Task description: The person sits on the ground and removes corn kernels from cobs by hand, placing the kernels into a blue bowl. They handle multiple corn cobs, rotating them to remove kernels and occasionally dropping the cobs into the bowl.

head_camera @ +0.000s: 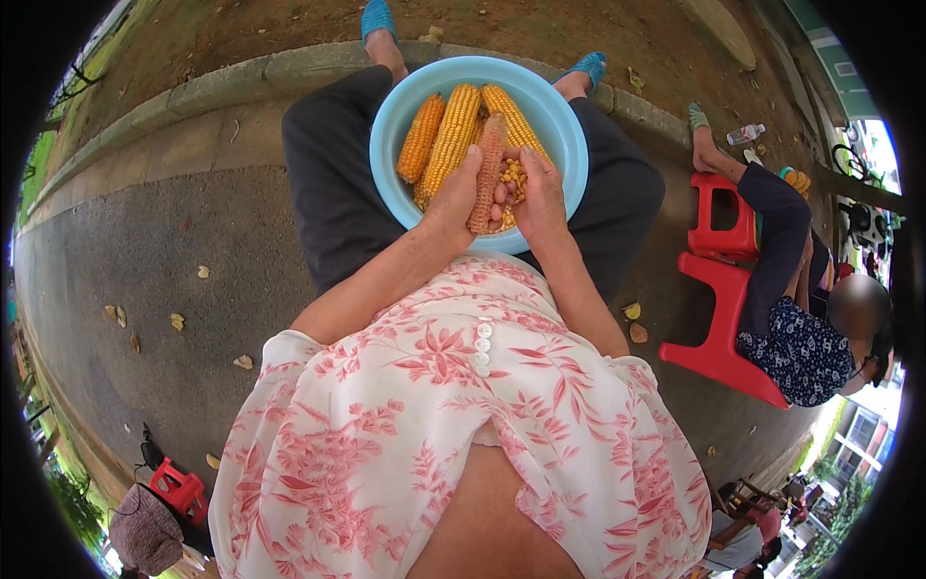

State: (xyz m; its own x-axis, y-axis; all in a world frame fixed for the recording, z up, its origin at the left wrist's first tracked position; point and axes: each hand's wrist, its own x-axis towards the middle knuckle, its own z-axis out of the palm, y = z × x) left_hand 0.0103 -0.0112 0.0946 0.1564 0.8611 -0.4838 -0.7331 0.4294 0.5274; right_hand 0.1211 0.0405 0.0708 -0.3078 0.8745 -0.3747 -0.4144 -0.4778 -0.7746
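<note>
A light-blue plastic basin (571,184) rests between my knees. Over it, my left hand (457,194) grips a stripped, reddish-brown corn cob (488,170), thumb along its side. My right hand (544,195) is beside the cob, cupped around loose yellow corn kernels (514,176). In the basin lie several ears still covered in kernels: an orange-yellow ear (421,137) at the left, a long yellow ear (454,134) beside it and another yellow ear (515,119) at the right. Loose kernels show below my hands; my hands and the cob hide part of the basin's contents.
A person (778,239) sits at the right on a red plastic stool (712,333), near another red stool (723,221). A clear bottle (745,134) lies beyond. A concrete kerb (217,87) runs past my feet. Behind me at left is a small red stool (178,492).
</note>
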